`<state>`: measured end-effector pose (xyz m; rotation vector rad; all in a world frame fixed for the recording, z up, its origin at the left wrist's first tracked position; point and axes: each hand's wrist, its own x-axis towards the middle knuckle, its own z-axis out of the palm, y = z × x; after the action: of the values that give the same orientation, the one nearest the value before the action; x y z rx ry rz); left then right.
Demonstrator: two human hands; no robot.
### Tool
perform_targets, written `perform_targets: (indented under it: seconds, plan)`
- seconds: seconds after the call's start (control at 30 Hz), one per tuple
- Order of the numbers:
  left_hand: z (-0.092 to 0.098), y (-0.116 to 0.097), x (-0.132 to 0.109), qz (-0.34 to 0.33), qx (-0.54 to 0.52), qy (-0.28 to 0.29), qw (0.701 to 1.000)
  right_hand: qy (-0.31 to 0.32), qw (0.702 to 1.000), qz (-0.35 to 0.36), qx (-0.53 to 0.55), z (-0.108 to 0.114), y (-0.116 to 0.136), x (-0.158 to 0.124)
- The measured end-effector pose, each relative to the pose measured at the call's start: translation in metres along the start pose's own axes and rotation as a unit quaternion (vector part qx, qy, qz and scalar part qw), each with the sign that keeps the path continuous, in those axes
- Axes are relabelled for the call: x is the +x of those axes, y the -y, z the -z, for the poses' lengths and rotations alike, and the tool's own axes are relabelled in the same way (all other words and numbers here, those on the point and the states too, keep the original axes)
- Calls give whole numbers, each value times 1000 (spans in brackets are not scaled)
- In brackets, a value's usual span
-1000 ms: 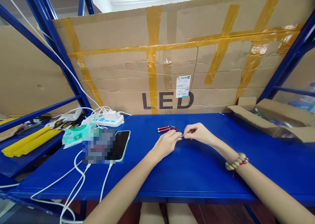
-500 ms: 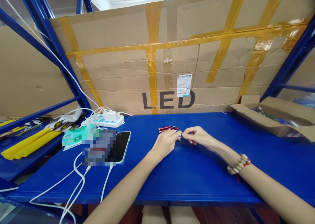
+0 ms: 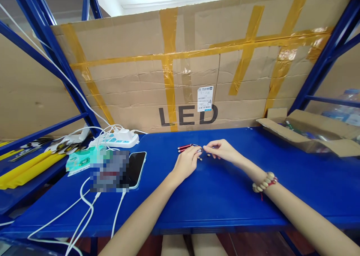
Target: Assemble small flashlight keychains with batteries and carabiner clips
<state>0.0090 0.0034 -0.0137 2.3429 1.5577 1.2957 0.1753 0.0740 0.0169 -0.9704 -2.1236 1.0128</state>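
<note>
My left hand (image 3: 186, 160) rests low over the blue tabletop, fingers curled round a small shiny metal piece (image 3: 200, 150); most of that piece is hidden. Close by on the right, my right hand (image 3: 222, 151) has thumb and forefinger pinched at the end of the piece; whether it holds something of its own cannot be made out. Slim red metal tubes (image 3: 184, 147), pen-like, lie just beyond my left hand, partly covered by it. Below the fingertips a small round silvery disc (image 3: 208, 155) lies on the table, with more such bits (image 3: 200, 159) by my left thumb.
On the left lie a phone (image 3: 138, 169), a blurred dark item (image 3: 111, 171), a green packet (image 3: 81, 158), a white power strip (image 3: 126, 139) and charging cables (image 3: 91, 207). An open cardboard box (image 3: 298, 138) sits at the right. A large cardboard sheet (image 3: 135, 87) stands behind.
Small round pieces now show on the table below my fingers. My right hand has shifted slightly, fingers still close to my left hand's. The whole view has moved a little.
</note>
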Motion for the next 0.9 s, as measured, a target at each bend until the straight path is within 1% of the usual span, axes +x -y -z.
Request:
perform_targets:
  seconds: [0.03,0.07,0.1,0.13,0.17,0.2,0.3,0.37,0.47,0.53,0.57,0.63,0.73,0.8,0.83,0.9]
  plan:
    - [-1,0,0,15,-13,-5,1000,-38,997,13,-61,5,-1,0]
    - [-1,0,1,32,-27,-11,999,-79,988,21,-131,11,-3,0]
    - [-1,1,2,51,-41,-18,998,-112,973,22,-201,17,-6,0]
    - [-1,1,3,73,-55,-28,995,-130,955,16,-265,23,-9,0]
    - [-1,1,4,97,-72,-40,992,-132,940,6,-315,28,-13,0]
    - [0,2,5,121,-90,-52,987,-118,929,-3,-351,32,-17,0]
    - [2,4,8,185,-156,-93,966,-61,917,-6,-393,35,-28,2]
    - [2,7,9,222,-194,-104,950,-48,918,-3,-394,33,-32,5]
    - [2,7,10,279,-211,-105,931,-56,919,-16,-389,27,-33,7]
    - [2,6,10,301,-212,-102,924,-61,919,-17,-388,23,-29,7]
    - [2,4,10,305,-214,-99,923,-64,921,-7,-383,20,-25,6]
    - [1,2,10,302,-221,-85,924,-67,934,43,-348,15,-17,3]
    - [0,-1,9,281,-230,-68,929,-41,955,170,-241,2,-5,-2]
    - [-1,0,9,256,-236,-64,935,-22,952,239,-187,-7,-1,-3]
    - [-1,0,8,244,-237,-60,939,-16,949,262,-173,-10,0,-4]
    - [-1,0,7,223,-234,-48,945,-8,945,285,-159,-15,-1,-4]
